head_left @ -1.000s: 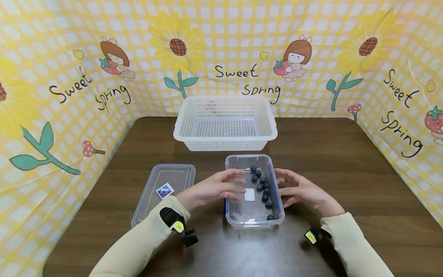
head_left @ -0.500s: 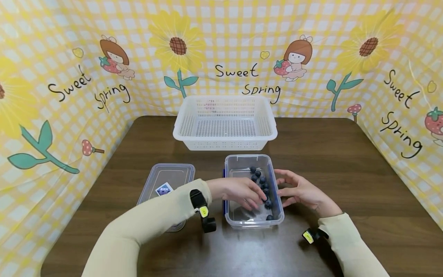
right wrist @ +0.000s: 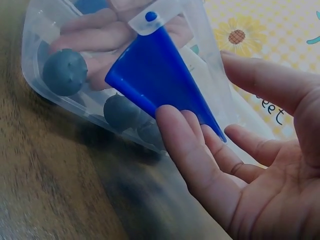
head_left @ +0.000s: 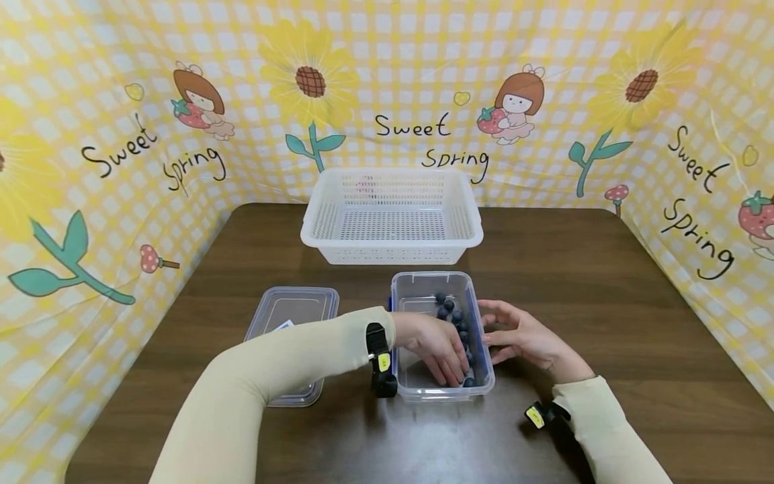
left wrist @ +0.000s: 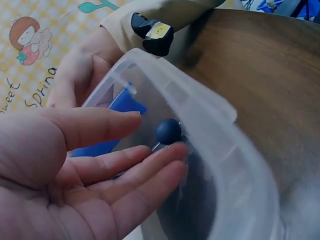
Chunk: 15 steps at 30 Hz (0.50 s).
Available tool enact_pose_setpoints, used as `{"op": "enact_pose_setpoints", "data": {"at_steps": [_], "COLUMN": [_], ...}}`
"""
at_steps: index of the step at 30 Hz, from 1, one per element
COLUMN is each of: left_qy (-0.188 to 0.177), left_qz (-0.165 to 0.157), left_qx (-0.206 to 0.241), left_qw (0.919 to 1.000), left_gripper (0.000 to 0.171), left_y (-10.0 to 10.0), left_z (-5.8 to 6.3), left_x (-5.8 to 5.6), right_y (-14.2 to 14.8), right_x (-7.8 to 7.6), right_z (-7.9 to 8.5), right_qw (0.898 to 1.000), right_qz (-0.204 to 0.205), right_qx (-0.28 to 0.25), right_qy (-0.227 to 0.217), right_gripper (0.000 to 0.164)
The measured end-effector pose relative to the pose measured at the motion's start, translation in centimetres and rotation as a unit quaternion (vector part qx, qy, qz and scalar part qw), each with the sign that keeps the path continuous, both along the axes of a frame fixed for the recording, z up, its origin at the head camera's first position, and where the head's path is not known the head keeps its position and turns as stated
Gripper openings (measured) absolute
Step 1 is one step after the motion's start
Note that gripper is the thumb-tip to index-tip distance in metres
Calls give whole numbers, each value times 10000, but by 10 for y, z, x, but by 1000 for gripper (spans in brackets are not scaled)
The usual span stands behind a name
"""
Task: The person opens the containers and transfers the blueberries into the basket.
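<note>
A clear plastic box (head_left: 417,388) stands in the middle of the table, with several blueberries (head_left: 449,305) along its right side. My left hand (head_left: 437,346) reaches down inside it, toward the near right corner. In the left wrist view, a blueberry (left wrist: 168,131) sits just beyond the fingertips, and the thumb stays apart from the fingers. Whether the fingers touch that berry I cannot tell. My right hand (head_left: 525,337) is at the box's right outer wall, its fingertips by the blue latch (right wrist: 160,75); in the right wrist view, nothing is gripped.
Left of the box lies a clear lid (head_left: 302,300), partly covered by my left sleeve. Behind both stands a white perforated basket (head_left: 393,253). A yellow checked cloth (head_left: 387,81) encloses the back and sides of the dark wooden table (head_left: 562,262).
My left hand has moved rightward into the box and then toward its near end among the blueberries. The right hand has stayed at the box's right side.
</note>
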<state>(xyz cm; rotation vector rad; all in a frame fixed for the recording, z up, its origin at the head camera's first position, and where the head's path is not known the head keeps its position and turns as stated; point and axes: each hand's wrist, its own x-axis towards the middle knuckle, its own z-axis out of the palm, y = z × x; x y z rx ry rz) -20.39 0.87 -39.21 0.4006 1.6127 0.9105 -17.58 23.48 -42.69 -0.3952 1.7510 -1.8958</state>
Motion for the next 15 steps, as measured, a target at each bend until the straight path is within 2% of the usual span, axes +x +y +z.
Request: {"op": "enact_pose_setpoints", "data": {"at_steps": [4, 15], "left_qy": [9, 467], "left_qz": [-136, -240], "left_qx": [26, 111], "left_qw": [9999, 9986], "left_gripper": [25, 12], "left_y": [6, 13], "left_z": [-6, -12], "left_x": [3, 9], "right_y": [-1, 0], "right_x": [0, -2], "right_z": [-2, -11], "right_qw": [10000, 9999], "right_qz": [-52, 3], "right_qx": [-28, -110], "right_qy": [-22, 11], "right_gripper": [68, 61]}}
